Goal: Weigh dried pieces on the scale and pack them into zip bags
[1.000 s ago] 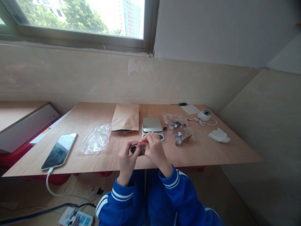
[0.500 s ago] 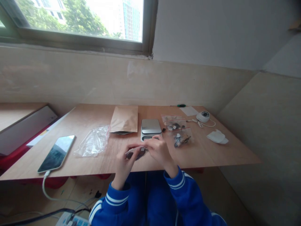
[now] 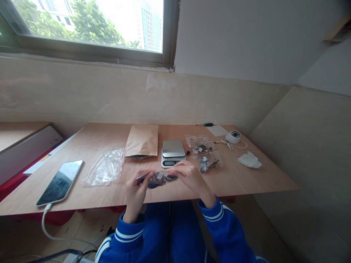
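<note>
A: Fingers first. Left hand (image 3: 136, 189) fingers pinched on the left end of a small clear zip bag (image 3: 158, 178); right hand (image 3: 189, 176) fingers pinched on its right end. Bag hangs just over the near edge of the worktop (image 3: 246, 179), dark small parts inside.

B: Change from a second ago?

A: Then both hands were bunched together at the bag's middle, close to the scale. Now they have drawn apart along its top edge and sit nearer the person. The bag is stretched out flat between them.

B: Surroundings?

A: Digital scale (image 3: 172, 152) just beyond the hands, brown paper pouch (image 3: 142, 141) to its left, crumpled clear bag (image 3: 105, 168) further left, phone (image 3: 60, 182) on a cable. Two more filled zip bags (image 3: 204, 155) right of the scale.

B: Any writing?

A: None legible. Scale display too small to read.
</note>
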Demonstrator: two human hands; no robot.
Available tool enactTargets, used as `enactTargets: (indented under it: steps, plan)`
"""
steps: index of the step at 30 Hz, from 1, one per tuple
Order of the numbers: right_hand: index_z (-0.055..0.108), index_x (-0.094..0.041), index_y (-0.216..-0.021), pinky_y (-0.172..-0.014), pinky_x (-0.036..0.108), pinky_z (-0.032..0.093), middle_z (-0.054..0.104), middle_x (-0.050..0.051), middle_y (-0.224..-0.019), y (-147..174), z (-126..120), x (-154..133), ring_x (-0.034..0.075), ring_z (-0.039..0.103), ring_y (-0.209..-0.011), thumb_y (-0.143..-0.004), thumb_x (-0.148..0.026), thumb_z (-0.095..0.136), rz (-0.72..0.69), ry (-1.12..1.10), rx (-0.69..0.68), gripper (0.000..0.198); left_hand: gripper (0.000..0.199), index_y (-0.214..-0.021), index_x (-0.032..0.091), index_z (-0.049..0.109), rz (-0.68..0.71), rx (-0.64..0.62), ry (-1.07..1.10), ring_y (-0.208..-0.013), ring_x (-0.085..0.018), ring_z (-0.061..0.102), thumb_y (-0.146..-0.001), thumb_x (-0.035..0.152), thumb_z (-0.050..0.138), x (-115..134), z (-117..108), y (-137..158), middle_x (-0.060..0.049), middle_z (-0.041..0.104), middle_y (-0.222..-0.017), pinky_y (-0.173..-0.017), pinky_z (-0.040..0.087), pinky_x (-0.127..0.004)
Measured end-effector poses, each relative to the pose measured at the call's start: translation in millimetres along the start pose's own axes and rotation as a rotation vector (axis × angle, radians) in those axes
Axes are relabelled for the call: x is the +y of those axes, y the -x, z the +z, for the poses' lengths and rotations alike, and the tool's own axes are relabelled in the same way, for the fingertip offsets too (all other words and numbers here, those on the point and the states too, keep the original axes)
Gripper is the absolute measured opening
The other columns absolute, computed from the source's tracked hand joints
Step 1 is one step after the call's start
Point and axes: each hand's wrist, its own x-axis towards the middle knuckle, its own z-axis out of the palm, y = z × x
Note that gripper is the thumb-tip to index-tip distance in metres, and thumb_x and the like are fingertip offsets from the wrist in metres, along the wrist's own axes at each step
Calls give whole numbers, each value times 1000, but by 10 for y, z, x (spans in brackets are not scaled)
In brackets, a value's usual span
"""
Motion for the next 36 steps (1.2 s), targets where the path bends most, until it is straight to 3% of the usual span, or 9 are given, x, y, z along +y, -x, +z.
enactTargets:
  steps: [5, 8, 12, 17, 21, 23, 26, 31, 36]
  plan:
    - [71, -21, -80, -76, 28, 48, 75, 1, -80, 89, -160, 45, 15, 67, -73, -91, -19, 56, 55, -80, -66, 19, 36, -70, 16, 69, -164, -70, 119, -64, -16, 62, -81, 48, 59, 3, 11, -5, -2, 67, -64, -61, 48, -24]
    - [70, -20, -86, -75, 26, 51, 75, 2, -85, 168, -247, 39, 16, 69, -79, -93, -27, 54, 190, -264, -121, 19, 42, -66, 16, 67, -223, -28, 199, -56, -13, 56, -81, 53, 57, -35, 46, 13, -1, 63, -60, -55, 44, -23]
    - [69, -18, -82, -72, 26, 53, 75, 3, -79, 321, -416, 87, 16, 70, -75, -94, -29, 48, 349, -440, -154, 26, 47, -71, 14, 69, -299, -126, 313, -66, -17, 60, -83, 57, 52, -104, 132, 69, -5, 67, -68, -65, 49, -28]
    - [68, -18, -84, -73, 30, 52, 71, 3, -68, 535, -880, 542, 18, 68, -69, -91, -33, 48, 537, -280, -57, 26, 45, -85, 14, 72, -290, -320, 218, -83, -21, 64, -87, 53, 47, -118, 215, 68, -9, 71, -87, -78, 49, -33]
    - [66, -16, -99, -78, 39, 52, 71, 11, -87, 724, -1132, 1113, 26, 66, -83, -87, -46, 47, 693, 51, 132, 37, 48, -90, 15, 71, -290, -286, 89, -82, -22, 65, -87, 55, 44, -154, 138, -13, -11, 72, -92, -75, 49, -34]
    - [60, -12, -112, -86, 48, 47, 65, 20, -108, 841, -1028, 1264, 34, 60, -102, -85, -51, 49, 698, 341, 269, 49, 49, -89, 15, 71, -291, -267, 35, -81, -22, 65, -86, 56, 43, -205, 66, -49, -11, 72, -93, -74, 50, -35]
    - [46, -8, -131, -94, 58, 40, 43, 28, -137, 1030, -589, 1212, 41, 41, -126, -86, -54, 46, 702, 607, 409, 65, 49, -92, 15, 69, -275, -210, -50, -85, -23, 65, -87, 56, 41, -321, -47, -107, -12, 71, -98, -75, 51, -36]
    - [33, -16, -143, -103, 60, 31, 22, 22, -153, 1134, 97, 984, 42, 29, -136, -88, -48, 46, 726, 627, 65, 66, 33, -103, 18, 62, -87, -40, -335, -102, -26, 60, -85, 41, 47, -578, -263, -345, -11, 65, -112, -86, 49, -41]
    - [27, -13, -147, -106, 62, 25, 17, 21, -155, 739, 44, 1255, 41, 22, -140, -92, -43, 41, 869, 609, -83, 64, 43, -117, 17, 58, 132, 93, -700, -115, -30, 53, -77, 13, 45, -833, -456, -745, -14, 59, -114, -99, 42, -48]
